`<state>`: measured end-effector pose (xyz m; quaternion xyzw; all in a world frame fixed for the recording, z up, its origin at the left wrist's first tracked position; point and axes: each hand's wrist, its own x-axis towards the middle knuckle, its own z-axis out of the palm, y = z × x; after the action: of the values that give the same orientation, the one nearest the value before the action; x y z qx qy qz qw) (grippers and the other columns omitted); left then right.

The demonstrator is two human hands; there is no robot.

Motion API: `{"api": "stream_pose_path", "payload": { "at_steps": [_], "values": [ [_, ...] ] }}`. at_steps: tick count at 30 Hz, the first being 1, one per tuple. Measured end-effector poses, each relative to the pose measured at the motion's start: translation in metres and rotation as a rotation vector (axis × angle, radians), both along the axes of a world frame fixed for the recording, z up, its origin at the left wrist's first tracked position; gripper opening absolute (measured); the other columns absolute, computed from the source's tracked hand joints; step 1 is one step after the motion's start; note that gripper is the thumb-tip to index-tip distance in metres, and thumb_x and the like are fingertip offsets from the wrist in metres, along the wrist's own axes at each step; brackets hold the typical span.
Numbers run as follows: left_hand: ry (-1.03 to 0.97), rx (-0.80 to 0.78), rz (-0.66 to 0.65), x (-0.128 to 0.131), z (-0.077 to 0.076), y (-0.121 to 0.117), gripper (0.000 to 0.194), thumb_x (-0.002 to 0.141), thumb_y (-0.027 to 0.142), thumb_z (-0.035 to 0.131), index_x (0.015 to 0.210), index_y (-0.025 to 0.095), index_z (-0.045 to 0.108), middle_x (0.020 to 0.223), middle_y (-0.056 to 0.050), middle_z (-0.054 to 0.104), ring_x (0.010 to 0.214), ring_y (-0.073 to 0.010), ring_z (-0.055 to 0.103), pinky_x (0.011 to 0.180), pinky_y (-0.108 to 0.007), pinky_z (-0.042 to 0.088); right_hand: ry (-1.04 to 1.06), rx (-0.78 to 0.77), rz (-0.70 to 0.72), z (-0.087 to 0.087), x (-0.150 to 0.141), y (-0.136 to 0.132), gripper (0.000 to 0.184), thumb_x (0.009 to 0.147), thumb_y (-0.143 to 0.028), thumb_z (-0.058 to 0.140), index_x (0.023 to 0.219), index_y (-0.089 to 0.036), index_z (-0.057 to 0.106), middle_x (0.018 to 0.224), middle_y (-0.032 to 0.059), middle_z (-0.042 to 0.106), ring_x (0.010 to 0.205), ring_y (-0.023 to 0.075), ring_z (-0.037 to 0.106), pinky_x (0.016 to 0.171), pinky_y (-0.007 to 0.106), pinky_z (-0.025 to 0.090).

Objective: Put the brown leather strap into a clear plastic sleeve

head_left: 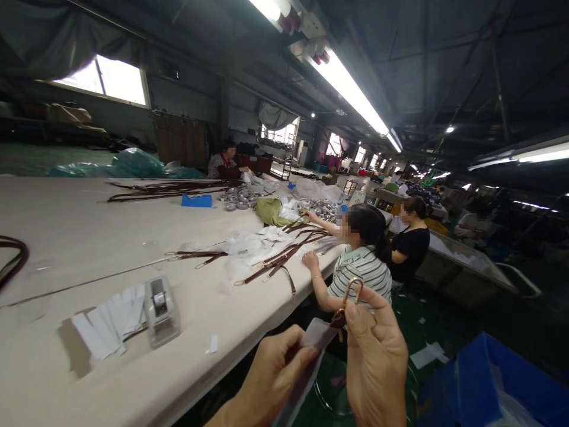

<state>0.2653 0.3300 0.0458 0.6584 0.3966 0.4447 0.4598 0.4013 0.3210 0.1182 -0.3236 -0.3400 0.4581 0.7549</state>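
Note:
In front of me, over the table's near edge, a dark brown strap (338, 319) is held up between both hands. My left hand (272, 369) is closed, thumb and fingers pinching a translucent white sleeve (318, 333) that wraps the strap. Just above it, my right hand (377, 350) grips the strap's end at its gold snap hook (354, 288), which points upward. On the table to the left lie a clear tape dispenser (162, 311) and a fan of white paper strips (109, 320).
Brown straps with gold hooks (275, 261) and clear plastic lie across the table (124, 249). A co-worker in a striped shirt (362, 273) reaches over its right edge. A blue bin (480, 379) stands at lower right. Blue pieces (197, 200) lie farther back.

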Motion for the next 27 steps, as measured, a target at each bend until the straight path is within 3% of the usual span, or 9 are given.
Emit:
{"api": "stream_pose_path", "payload": {
  "at_steps": [9, 15, 21, 24, 27],
  "values": [
    [0.004, 0.038, 0.065, 0.003, 0.002, -0.009, 0.039, 0.092, 0.051, 0.050, 0.072, 0.018, 0.050, 0.062, 0.005, 0.042, 0.057, -0.0112, 0.035, 0.053, -0.025, 0.027, -0.118, 0.078, -0.081, -0.011, -0.003, -0.009, 0.038, 0.076, -0.032, 0.079, 0.106, -0.020, 0.059, 0.086, 0.0059, 0.079, 0.078, 0.0182, 0.074, 0.075, 0.029, 0.057],
    [-0.013, 0.064, 0.082, 0.004, 0.004, -0.015, 0.035, 0.092, 0.047, 0.051, 0.076, 0.017, 0.056, 0.061, 0.004, 0.047, 0.055, -0.0103, 0.038, 0.051, -0.023, 0.029, -0.123, -0.004, -0.064, -0.022, -0.011, -0.008, 0.042, 0.075, -0.036, 0.079, 0.107, -0.020, 0.057, 0.088, 0.0074, 0.078, 0.081, 0.0235, 0.075, 0.074, 0.035, 0.060],
    [-0.138, 0.090, 0.016, 0.003, 0.019, -0.018, 0.026, 0.091, 0.041, 0.057, 0.088, 0.017, 0.068, 0.069, 0.001, 0.062, 0.060, -0.0112, 0.047, 0.056, -0.020, 0.038, -0.104, -0.050, -0.009, -0.032, -0.010, -0.008, 0.040, 0.076, -0.036, 0.079, 0.106, -0.019, 0.060, 0.091, 0.0092, 0.078, 0.086, 0.0240, 0.074, 0.077, 0.036, 0.059],
    [-0.191, 0.057, -0.004, 0.001, 0.024, -0.019, 0.024, 0.090, 0.039, 0.061, 0.087, 0.017, 0.071, 0.071, 0.000, 0.064, 0.063, -0.0120, 0.050, 0.059, -0.020, 0.040, -0.092, -0.075, 0.056, -0.039, -0.010, -0.010, 0.036, 0.081, -0.039, 0.074, 0.108, -0.019, 0.062, 0.102, 0.0114, 0.076, 0.095, 0.0232, 0.073, 0.083, 0.036, 0.057],
    [-0.296, -0.053, 0.005, -0.003, 0.025, -0.018, 0.027, 0.087, 0.041, 0.063, 0.083, 0.015, 0.071, 0.071, 0.000, 0.063, 0.063, -0.0119, 0.049, 0.059, -0.021, 0.040, -0.021, -0.037, 0.124, -0.052, -0.018, -0.016, 0.045, 0.083, -0.049, 0.067, 0.119, -0.022, 0.061, 0.127, 0.0124, 0.067, 0.115, 0.0246, 0.064, 0.091, 0.036, 0.055]
  ]
}}
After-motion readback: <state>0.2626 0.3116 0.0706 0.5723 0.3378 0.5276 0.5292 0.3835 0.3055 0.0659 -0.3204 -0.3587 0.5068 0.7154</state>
